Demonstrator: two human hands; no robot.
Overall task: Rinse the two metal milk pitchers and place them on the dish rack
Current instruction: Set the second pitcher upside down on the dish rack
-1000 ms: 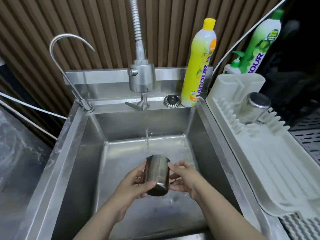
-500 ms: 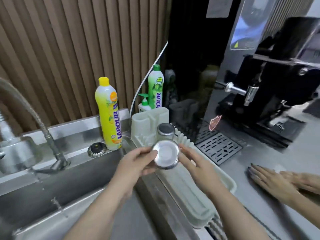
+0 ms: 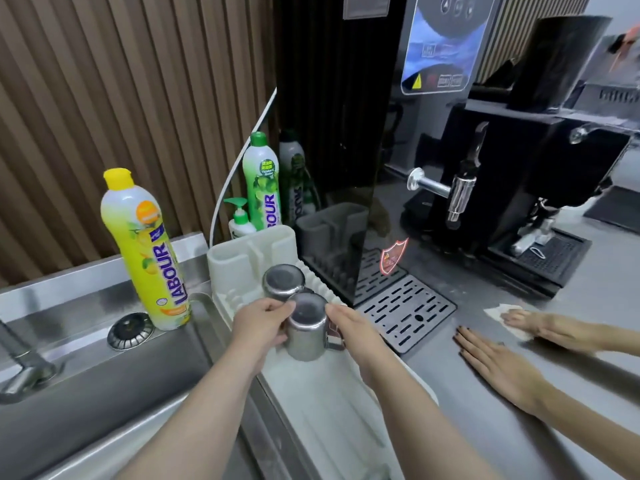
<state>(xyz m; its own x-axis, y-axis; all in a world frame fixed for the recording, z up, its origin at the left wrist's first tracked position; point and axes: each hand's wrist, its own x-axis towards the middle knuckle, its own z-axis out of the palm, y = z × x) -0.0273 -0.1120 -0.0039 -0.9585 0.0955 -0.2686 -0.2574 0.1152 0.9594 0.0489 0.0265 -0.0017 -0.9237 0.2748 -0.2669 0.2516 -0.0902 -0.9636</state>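
One metal milk pitcher (image 3: 282, 282) stands upside down at the back of the white dish rack (image 3: 311, 403). Just in front of it a second metal pitcher (image 3: 306, 329) is also upside down, its handle pointing right, resting on or just above the rack. My left hand (image 3: 259, 323) grips its left side. My right hand (image 3: 349, 332) is at its right side by the handle, fingers on it.
The steel sink (image 3: 86, 393) lies to the left with a yellow detergent bottle (image 3: 149, 251) on its ledge. A green bottle (image 3: 263, 181) and pump bottle (image 3: 239, 220) stand behind the rack. A black machine and drip tray (image 3: 401, 313) sit right. Another person's hands (image 3: 498, 365) rest on the counter, one on a cloth (image 3: 502, 315).
My hands carried the pitcher from under the tap in the sink rightward to the dish rack and turned it upside down. My view swung right with it.
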